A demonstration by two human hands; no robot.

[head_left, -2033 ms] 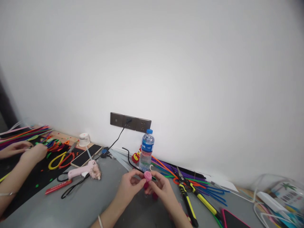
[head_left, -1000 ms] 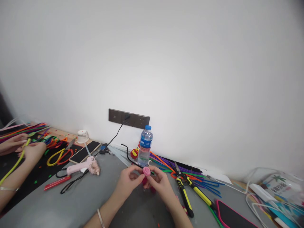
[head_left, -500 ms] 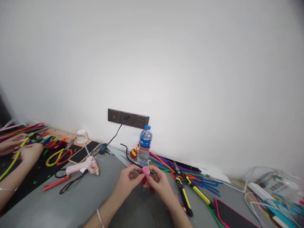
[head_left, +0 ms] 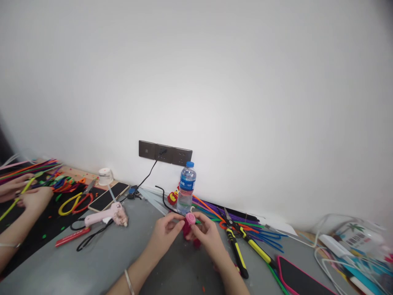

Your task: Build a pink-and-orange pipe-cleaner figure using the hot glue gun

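Between my two hands is a small pink and dark red craft piece (head_left: 190, 218), with a round coiled pink top and a fuzzy darker part below. My right hand (head_left: 206, 234) pinches it from the right between thumb and fingers. From the left, my left hand (head_left: 168, 231) has its thumb and fingertips closed at the piece's edge. Just beyond my fingers stands a water bottle (head_left: 186, 188) with a blue cap. A red and yellow figure (head_left: 173, 197) is partly hidden behind it, and a black bent stem (head_left: 164, 196) curves up beside it.
On the right lie yellow-black pliers (head_left: 236, 250), coloured pipe cleaners (head_left: 270, 237) and a pink-edged phone (head_left: 299, 278). Leftward are a pink glue gun (head_left: 106, 215), a red cutter (head_left: 73, 237), another phone (head_left: 109, 196) and scissors (head_left: 82, 201). A co-worker's hands (head_left: 37, 200) hold a yellow strip.
The pink top has tilted and shifted slightly right, showing more of the dark red part below. My left thumb has moved off its front to the side.
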